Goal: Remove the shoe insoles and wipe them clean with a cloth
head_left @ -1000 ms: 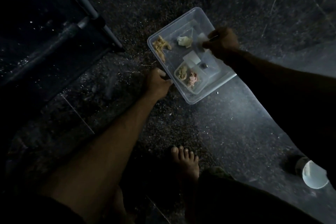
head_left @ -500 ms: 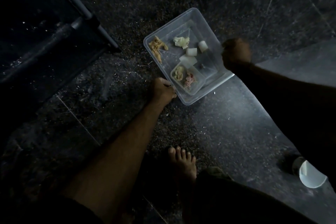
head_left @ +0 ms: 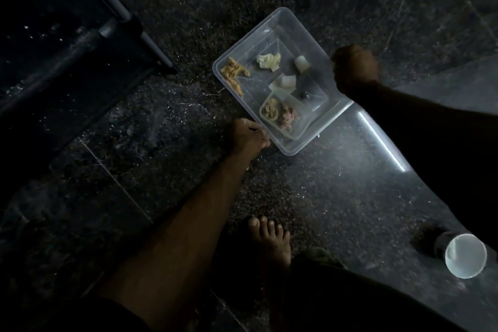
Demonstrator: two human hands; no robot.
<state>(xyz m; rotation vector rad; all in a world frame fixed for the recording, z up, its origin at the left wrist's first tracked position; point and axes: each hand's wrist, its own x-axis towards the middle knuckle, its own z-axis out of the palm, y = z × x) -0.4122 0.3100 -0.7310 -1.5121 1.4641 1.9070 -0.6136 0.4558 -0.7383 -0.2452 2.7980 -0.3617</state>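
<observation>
Dim floor [head_left: 336, 197], clear plastic tub [head_left: 285, 21] with crumpled scraps and white pieces inside. Left hand [head_left: 249, 136] curled on the tub's near rim, steadying it. Right hand [head_left: 354, 69], over the tub's contents a second ago, now drawn back past the right rim, fingers balled tight; whether anything sits inside, cannot tell. White piece [head_left: 301, 63] formerly under that hand now lying uncovered in the tub. No shoe or insole in view; wiping not begun. Probably fetching a cloth. Cup [head_left: 464, 255] lower right, bare foot [head_left: 270, 240] near.
</observation>
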